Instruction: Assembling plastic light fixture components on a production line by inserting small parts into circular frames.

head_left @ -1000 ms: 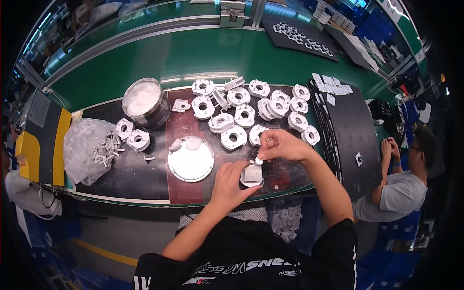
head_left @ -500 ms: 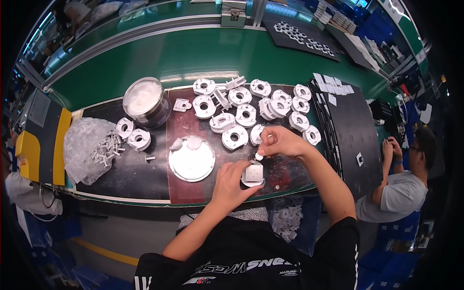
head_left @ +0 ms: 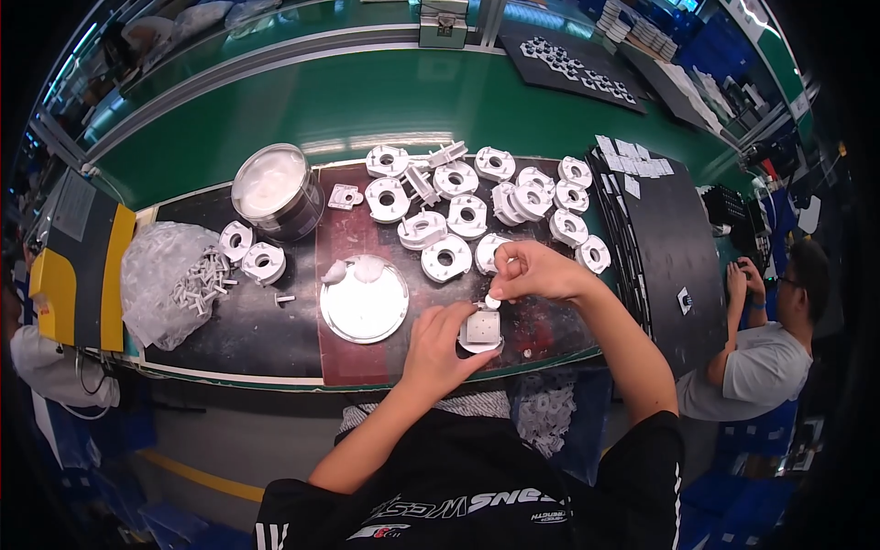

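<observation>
Head view, left hand (head_left: 440, 344): comes up from the near edge of the worktop (head_left: 229, 321); fingers curled around a white plastic part (head_left: 480, 330), steadying it on the dark mat just inside the near edge, right of the middle.
Head view, right hand (head_left: 536, 272): fingers pinched narrow on a small white piece (head_left: 493, 301), held just above the white plastic part; whether the two touch cannot be told.
White plastic part: flat, roughly square top face up, partly covered by the left hand's fingertips.
Round metal dish (head_left: 365, 301): just left of the left hand, near the middle of the worktop; two pale blobs sit at its far rim.
White ring-shaped housings (head_left: 467, 213): many, spread across the far half of the worktop, from the middle toward the right edge; the nearest one lies just beyond the right hand.
Two more housings (head_left: 249, 252): apart from the rest, left of the dish.
Metal tin (head_left: 275, 191): round, white contents, toward the far left of the worktop.
Clear plastic bag (head_left: 170, 280): at the left end, small white pin-like pieces spilling from it.
Black tray stack (head_left: 669, 247): at the right edge, small white squares on its far end.
Green conveyor belt (head_left: 367, 101): runs along beyond the far edge of the worktop.
Another person (head_left: 761, 339): seated past the right edge, hands close together near the tray stack.
</observation>
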Action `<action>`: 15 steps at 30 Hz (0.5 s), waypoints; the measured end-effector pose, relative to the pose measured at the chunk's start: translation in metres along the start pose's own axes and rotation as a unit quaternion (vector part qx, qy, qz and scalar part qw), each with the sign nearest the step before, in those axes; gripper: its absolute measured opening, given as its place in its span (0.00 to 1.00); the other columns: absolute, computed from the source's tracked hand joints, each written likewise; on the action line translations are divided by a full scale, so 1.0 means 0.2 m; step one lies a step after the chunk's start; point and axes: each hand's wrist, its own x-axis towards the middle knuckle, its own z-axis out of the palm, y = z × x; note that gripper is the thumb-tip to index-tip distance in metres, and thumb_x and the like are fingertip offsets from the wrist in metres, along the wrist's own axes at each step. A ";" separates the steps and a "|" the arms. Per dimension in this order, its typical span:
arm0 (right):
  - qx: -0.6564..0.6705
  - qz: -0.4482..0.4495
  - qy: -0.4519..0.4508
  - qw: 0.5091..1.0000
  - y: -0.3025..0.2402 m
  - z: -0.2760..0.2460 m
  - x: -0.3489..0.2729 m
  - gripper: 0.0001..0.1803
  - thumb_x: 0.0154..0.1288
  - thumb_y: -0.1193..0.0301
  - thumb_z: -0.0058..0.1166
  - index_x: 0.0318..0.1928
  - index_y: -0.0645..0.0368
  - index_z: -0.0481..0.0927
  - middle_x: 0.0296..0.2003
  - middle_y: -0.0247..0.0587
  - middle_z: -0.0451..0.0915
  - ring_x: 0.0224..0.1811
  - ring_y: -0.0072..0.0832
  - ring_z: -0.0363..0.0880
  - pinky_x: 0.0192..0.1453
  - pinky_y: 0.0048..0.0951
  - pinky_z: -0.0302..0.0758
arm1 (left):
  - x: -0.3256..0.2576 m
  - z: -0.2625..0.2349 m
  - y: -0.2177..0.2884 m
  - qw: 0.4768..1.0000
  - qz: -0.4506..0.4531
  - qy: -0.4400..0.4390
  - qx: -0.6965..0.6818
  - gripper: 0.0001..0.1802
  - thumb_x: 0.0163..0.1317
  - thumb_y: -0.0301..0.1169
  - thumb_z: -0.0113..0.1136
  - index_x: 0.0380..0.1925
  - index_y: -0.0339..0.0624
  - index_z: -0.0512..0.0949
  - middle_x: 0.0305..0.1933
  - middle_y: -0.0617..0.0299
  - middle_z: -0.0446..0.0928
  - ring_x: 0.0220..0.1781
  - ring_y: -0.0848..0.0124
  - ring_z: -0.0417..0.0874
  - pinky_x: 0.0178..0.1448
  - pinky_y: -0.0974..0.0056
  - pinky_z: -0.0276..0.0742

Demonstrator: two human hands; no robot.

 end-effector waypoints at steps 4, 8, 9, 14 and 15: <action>-0.013 0.000 0.009 1.000 0.00 0.00 0.01 0.15 0.64 0.79 0.71 0.38 0.58 0.72 0.34 0.42 0.89 0.37 0.20 0.86 0.40 0.22 0.79 | 0.00 0.00 -0.01 1.000 -0.001 -0.004 -0.002 0.39 0.42 0.39 0.86 0.55 0.41 0.79 0.54 0.58 0.82 0.55 0.53 0.79 0.62 0.52 0.75; -0.032 -0.024 0.018 0.999 -0.03 0.05 0.00 0.16 0.64 0.81 0.71 0.37 0.59 0.72 0.34 0.40 0.88 0.37 0.20 0.85 0.42 0.22 0.81 | 0.00 0.00 0.00 1.000 0.007 0.003 0.000 0.39 0.42 0.39 0.86 0.55 0.41 0.79 0.54 0.58 0.82 0.55 0.52 0.79 0.62 0.52 0.75; -0.032 -0.023 0.018 0.999 -0.04 0.05 -0.01 0.16 0.64 0.81 0.71 0.37 0.59 0.72 0.34 0.40 0.88 0.37 0.20 0.85 0.42 0.22 0.81 | 0.00 0.00 0.00 1.000 0.007 0.003 -0.002 0.39 0.42 0.39 0.86 0.55 0.41 0.79 0.54 0.58 0.82 0.55 0.52 0.79 0.62 0.52 0.75; -0.045 -0.029 0.003 0.999 -0.04 0.02 0.00 0.15 0.65 0.83 0.68 0.35 0.59 0.71 0.35 0.41 0.87 0.40 0.20 0.85 0.46 0.22 0.83 | 0.00 0.00 0.00 1.000 0.004 -0.001 -0.005 0.39 0.42 0.39 0.86 0.55 0.41 0.79 0.54 0.57 0.82 0.55 0.52 0.79 0.62 0.52 0.75; -0.046 -0.030 0.004 0.999 -0.03 0.02 0.01 0.15 0.65 0.83 0.68 0.35 0.59 0.71 0.35 0.41 0.87 0.40 0.20 0.85 0.46 0.22 0.83 | 0.00 0.00 -0.01 1.000 0.005 0.001 -0.005 0.39 0.42 0.39 0.86 0.55 0.41 0.79 0.54 0.57 0.82 0.55 0.52 0.79 0.62 0.52 0.75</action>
